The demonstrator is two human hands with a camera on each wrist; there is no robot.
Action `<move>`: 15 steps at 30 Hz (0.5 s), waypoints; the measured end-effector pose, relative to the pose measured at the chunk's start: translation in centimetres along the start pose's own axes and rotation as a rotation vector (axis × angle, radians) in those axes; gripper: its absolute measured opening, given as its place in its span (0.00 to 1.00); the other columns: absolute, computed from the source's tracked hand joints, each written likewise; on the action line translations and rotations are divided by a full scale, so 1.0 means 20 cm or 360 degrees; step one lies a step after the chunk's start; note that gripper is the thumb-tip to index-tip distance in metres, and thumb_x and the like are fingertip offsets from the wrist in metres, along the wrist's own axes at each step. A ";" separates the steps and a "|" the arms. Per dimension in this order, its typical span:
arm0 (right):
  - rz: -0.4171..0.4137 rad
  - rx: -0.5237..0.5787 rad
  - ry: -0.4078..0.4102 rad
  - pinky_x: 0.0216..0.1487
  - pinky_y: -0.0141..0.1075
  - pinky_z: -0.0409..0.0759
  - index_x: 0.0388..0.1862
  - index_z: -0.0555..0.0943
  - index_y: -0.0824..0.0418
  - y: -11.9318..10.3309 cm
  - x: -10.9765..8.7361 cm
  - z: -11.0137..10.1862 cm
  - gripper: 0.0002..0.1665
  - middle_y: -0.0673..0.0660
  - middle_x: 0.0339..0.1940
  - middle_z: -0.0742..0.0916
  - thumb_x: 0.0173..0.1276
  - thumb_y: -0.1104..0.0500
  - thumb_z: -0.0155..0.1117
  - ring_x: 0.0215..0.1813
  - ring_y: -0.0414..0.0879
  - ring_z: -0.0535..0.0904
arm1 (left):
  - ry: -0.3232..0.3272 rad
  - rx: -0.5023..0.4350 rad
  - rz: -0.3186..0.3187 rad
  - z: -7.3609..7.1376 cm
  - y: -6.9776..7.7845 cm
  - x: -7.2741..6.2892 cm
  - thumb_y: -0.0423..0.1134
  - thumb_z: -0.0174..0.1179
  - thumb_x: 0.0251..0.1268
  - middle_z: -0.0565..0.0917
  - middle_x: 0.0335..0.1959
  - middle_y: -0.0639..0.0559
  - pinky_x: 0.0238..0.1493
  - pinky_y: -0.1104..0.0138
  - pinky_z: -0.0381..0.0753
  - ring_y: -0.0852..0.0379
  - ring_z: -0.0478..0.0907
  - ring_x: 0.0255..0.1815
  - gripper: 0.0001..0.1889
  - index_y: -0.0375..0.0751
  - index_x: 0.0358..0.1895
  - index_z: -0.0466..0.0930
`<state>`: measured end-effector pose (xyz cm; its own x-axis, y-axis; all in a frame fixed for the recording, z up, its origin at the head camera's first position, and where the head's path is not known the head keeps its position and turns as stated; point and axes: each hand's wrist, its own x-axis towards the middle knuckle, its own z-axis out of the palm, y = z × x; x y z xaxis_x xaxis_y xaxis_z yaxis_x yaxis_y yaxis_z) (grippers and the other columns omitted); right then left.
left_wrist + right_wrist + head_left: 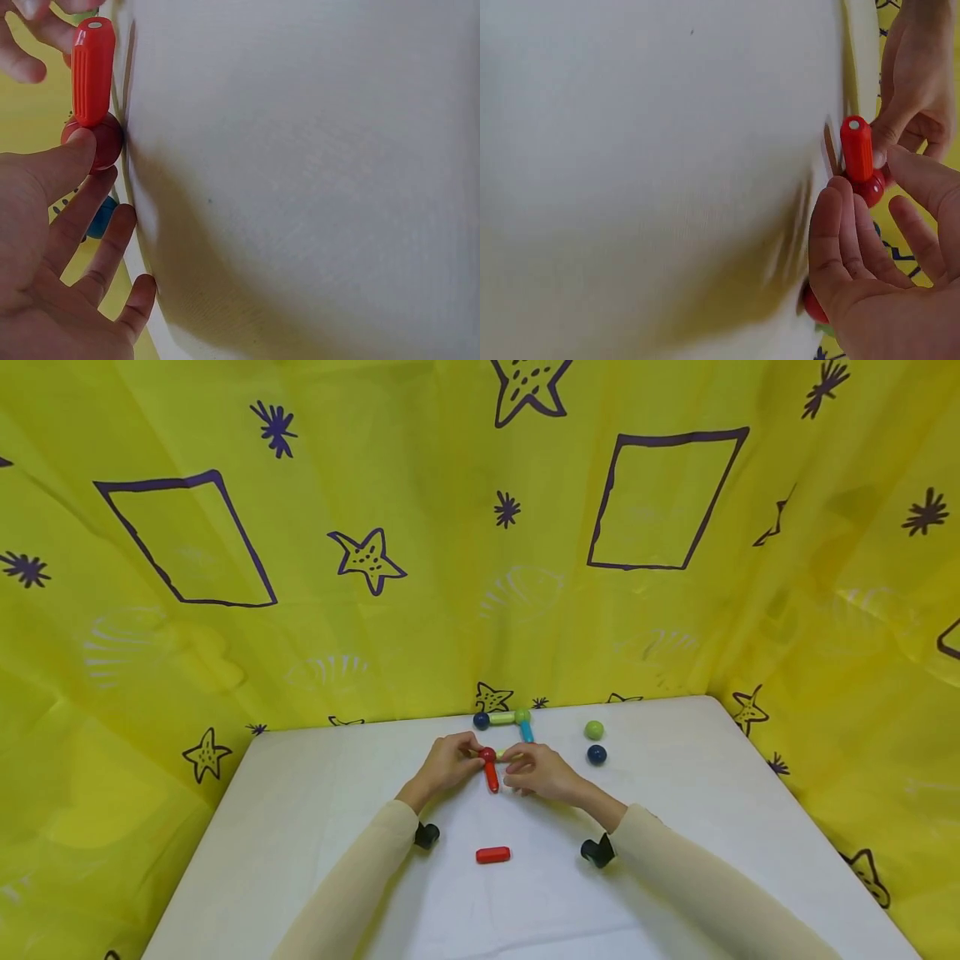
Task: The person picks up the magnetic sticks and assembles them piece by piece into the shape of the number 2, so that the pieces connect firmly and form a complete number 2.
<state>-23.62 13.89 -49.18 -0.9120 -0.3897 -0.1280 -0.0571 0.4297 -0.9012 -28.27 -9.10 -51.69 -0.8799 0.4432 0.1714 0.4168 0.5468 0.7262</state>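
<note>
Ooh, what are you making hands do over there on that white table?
A person's left hand is pinching a red ball with a red stick poking out of it. The right hand is close beside, but I can't tell whether it's touching. Another red stick lies nearer the person. Behind, blue and green pieces stand joined together, and a green ball and a blue ball sit off to the right.

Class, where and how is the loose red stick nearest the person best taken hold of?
Probably its middle, from above, pinching across the near and far long sides: the red stick lies flat, its length running roughly left to right.
</note>
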 end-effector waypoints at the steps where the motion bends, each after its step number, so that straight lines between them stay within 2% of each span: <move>1: -0.0018 -0.0042 -0.0002 0.39 0.41 0.86 0.60 0.80 0.64 0.00 -0.01 -0.01 0.20 0.59 0.46 0.88 0.71 0.64 0.69 0.38 0.51 0.86 | -0.0002 -0.0003 -0.0001 0.00 0.00 0.00 0.31 0.69 0.66 0.89 0.42 0.50 0.54 0.55 0.81 0.51 0.84 0.45 0.05 0.44 0.37 0.83; 7: -0.0175 -0.0296 0.0025 0.39 0.40 0.86 0.58 0.81 0.65 0.00 -0.07 -0.11 0.20 0.59 0.46 0.88 0.69 0.64 0.71 0.40 0.48 0.86 | -0.0014 -0.0010 -0.0011 -0.01 -0.01 0.00 0.31 0.69 0.66 0.89 0.42 0.50 0.55 0.56 0.81 0.51 0.83 0.46 0.05 0.44 0.38 0.83; 15: -0.0383 -0.0475 0.0061 0.44 0.39 0.85 0.58 0.81 0.65 0.04 -0.16 -0.24 0.20 0.66 0.50 0.87 0.69 0.64 0.70 0.42 0.49 0.86 | -0.0002 0.0010 0.0041 -0.01 0.01 -0.01 0.30 0.69 0.65 0.89 0.41 0.49 0.54 0.55 0.81 0.50 0.83 0.45 0.05 0.42 0.39 0.83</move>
<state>-22.64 19.43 -47.52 -0.8723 -0.4800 0.0932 -0.3820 0.5499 -0.7428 -28.12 -9.19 -51.56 -0.8684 0.4582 0.1893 0.4410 0.5394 0.7173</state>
